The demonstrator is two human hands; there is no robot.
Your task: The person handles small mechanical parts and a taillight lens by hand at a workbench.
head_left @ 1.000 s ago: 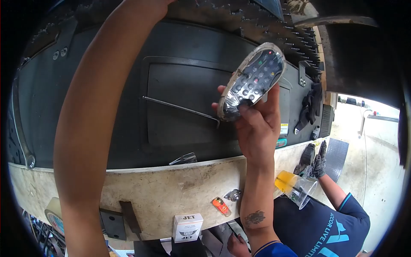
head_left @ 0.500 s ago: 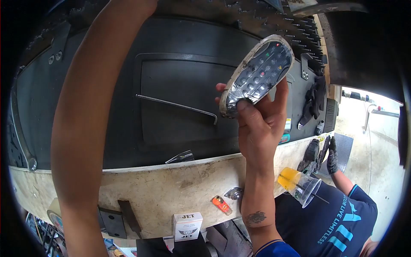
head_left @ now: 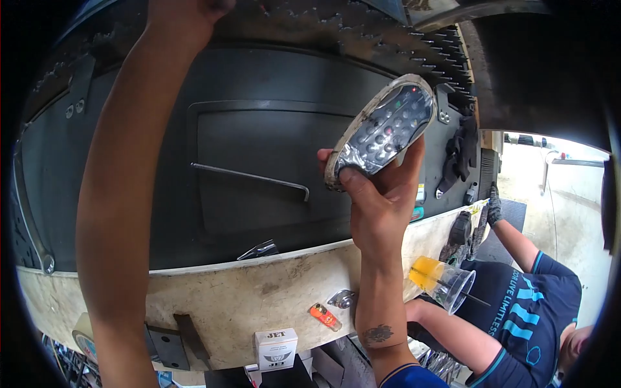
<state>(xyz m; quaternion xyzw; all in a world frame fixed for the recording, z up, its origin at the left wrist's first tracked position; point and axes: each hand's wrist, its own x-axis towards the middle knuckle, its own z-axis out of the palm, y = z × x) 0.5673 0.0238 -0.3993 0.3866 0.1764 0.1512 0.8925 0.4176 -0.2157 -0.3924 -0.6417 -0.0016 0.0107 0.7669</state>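
Observation:
In my right hand (head_left: 386, 205) is an oval remote control (head_left: 387, 128) with rows of buttons, a clear plastic covering and a worn, pale rim. My thumb presses on its lower end, and a small red light shows near its top. My left arm reaches up across the view. The left hand (head_left: 187, 18) is cut off by the top edge, near dark, rough-edged metal, and its fingers are mostly hidden. Between the arms, a long hex key (head_left: 252, 180) lies on the black panel (head_left: 259, 142).
On the pale ledge (head_left: 259, 291) are an orange lighter (head_left: 325, 317), a JET box (head_left: 276, 349) and a cup of orange drink (head_left: 440, 281). A combination wrench (head_left: 35, 226) lies at far left. A co-worker (head_left: 517, 304) in a dark shirt, one hand gloved, is at right. Metal spikes (head_left: 446, 58) stick out above.
The view has shifted, so the panel and hex key sit lower and further left. More of my left hand shows at the top. The co-worker's other arm has come into view beside the cup.

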